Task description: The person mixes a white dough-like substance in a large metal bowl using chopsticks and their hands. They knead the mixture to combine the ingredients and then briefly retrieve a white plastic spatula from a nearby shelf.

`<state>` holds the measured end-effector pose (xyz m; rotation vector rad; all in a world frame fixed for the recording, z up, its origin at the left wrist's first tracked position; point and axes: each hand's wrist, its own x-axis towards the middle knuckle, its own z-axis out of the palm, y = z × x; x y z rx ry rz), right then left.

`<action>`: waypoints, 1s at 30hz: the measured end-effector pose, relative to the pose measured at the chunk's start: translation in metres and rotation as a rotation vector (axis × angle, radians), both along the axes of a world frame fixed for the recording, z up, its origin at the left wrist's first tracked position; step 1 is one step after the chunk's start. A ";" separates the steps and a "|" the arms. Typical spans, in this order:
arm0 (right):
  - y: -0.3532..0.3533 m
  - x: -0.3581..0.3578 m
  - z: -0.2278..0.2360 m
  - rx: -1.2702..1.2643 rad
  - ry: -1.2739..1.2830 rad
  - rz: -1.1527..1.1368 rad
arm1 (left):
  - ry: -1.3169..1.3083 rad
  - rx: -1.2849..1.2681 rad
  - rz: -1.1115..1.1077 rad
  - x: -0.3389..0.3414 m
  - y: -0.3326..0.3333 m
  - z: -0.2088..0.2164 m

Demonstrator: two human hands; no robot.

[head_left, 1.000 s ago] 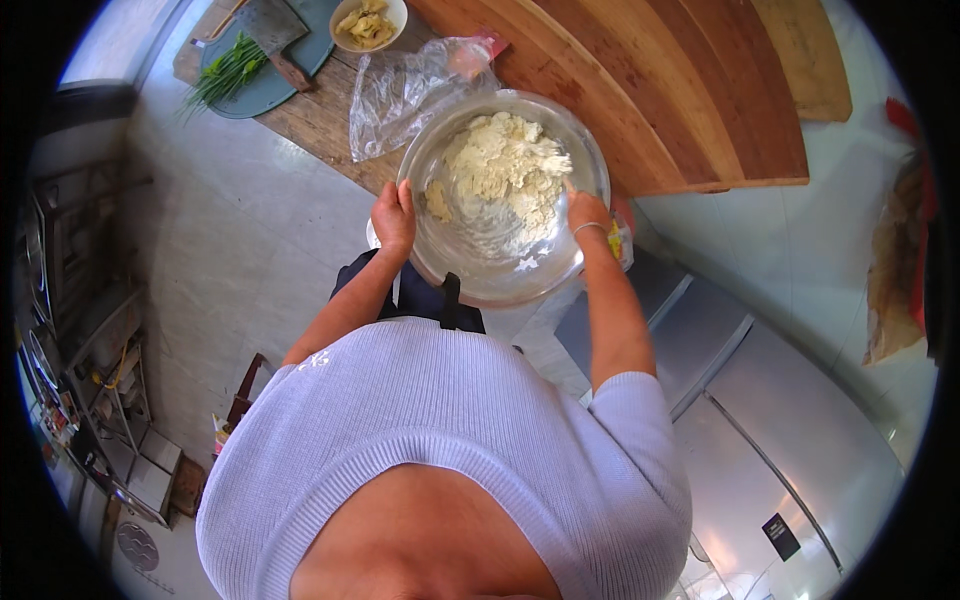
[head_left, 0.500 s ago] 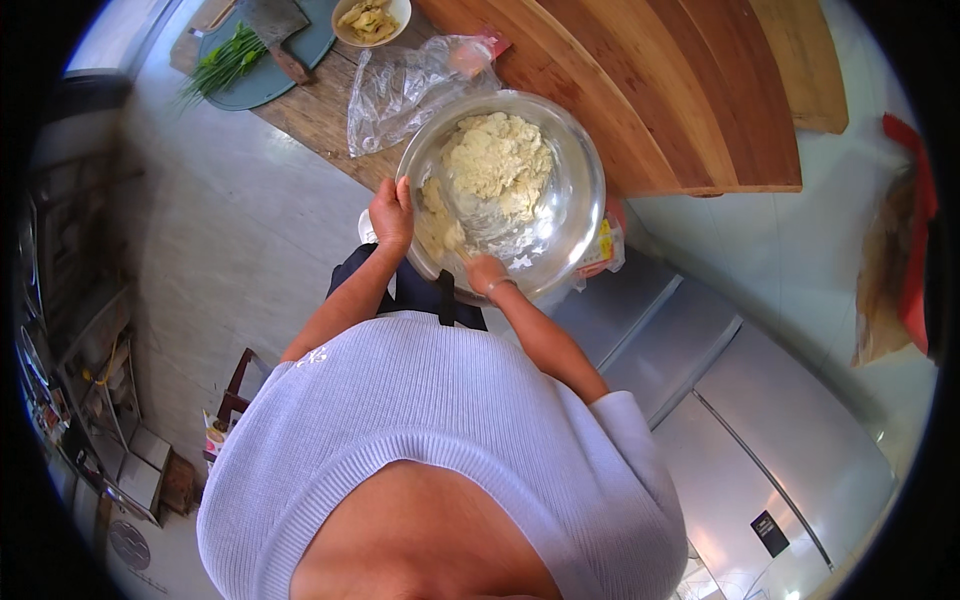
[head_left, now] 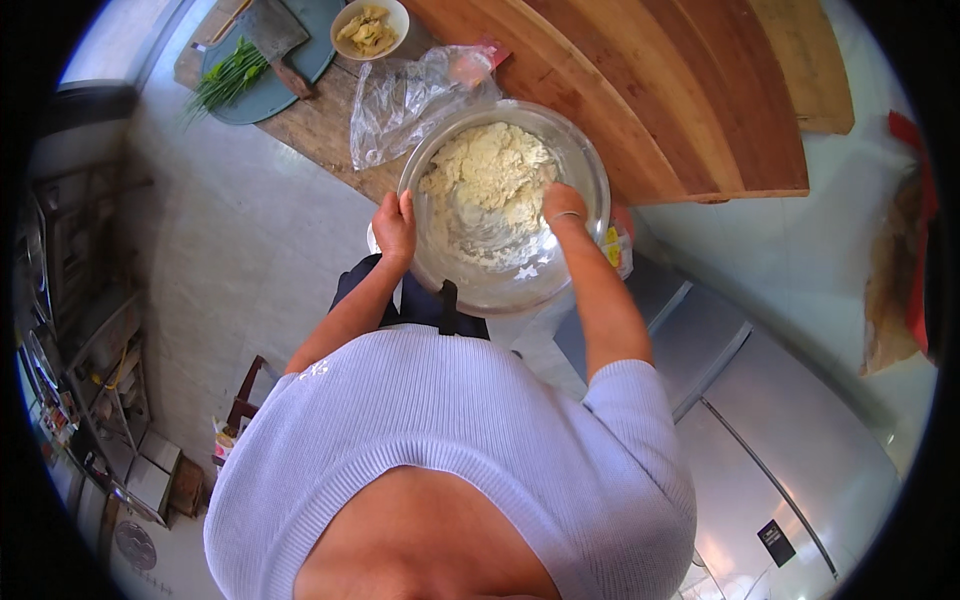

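Note:
A wide steel basin (head_left: 450,283) holds a rough, pale, floury dough (head_left: 490,165), with loose flour smeared on the basin's near side. My left hand (head_left: 396,226) is closed on the basin's left rim, thumb up along the edge. Inside the basin, my right hand (head_left: 563,203) is a closed fist against the right side of the dough. Its fingertips are hidden, so what it may hold does not show. A bracelet circles the right wrist.
A crumpled clear plastic bag (head_left: 390,110) lies on the wooden table beyond the basin. Farther left are a bowl of yellowish pieces (head_left: 368,34), a cleaver (head_left: 270,32) and green stalks (head_left: 235,78) on a board (head_left: 318,58). A steel-grey fridge (head_left: 790,420) stands at right.
My right hand has moved from the basin's near edge across to its right side. The dough on the left has been pushed up into the main mass. My left hand keeps the rim.

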<state>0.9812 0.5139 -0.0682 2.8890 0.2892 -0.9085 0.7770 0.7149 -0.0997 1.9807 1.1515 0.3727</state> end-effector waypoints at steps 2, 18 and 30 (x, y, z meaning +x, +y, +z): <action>0.010 -0.023 -0.022 0.001 0.071 -0.007 | 0.018 -0.007 0.009 -0.001 -0.002 0.000; -0.003 -0.084 -0.012 0.480 0.444 0.334 | 0.024 -0.016 0.000 -0.002 0.002 0.000; -0.041 -0.065 -0.075 0.199 0.017 -0.124 | -0.063 -0.028 0.053 -0.002 -0.004 -0.007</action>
